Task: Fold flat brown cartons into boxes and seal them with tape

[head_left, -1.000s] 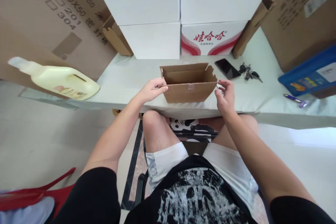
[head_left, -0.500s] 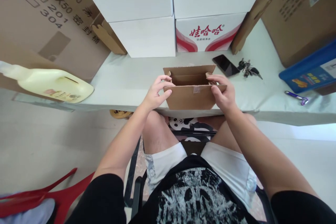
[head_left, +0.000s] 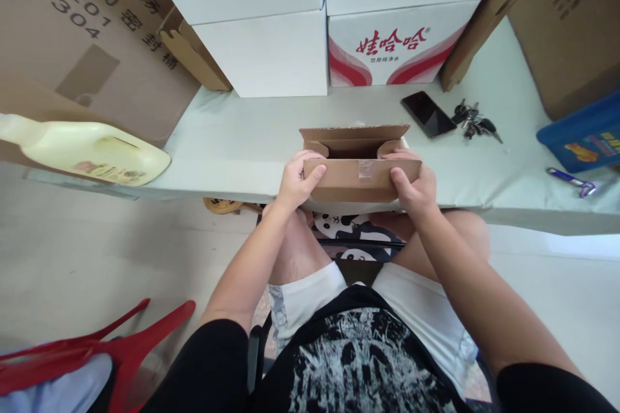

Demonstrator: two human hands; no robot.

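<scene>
Thumbs press our left hand [head_left: 296,182] and right hand [head_left: 411,186] closed onto the cardboard box [head_left: 359,168], fingers curled over its side flaps.

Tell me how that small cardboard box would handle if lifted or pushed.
Probably light: the small cardboard box looks empty. Likely bendy, since its flaps fold under the left hand and right hand. It should slide on the table, not roll.
</scene>
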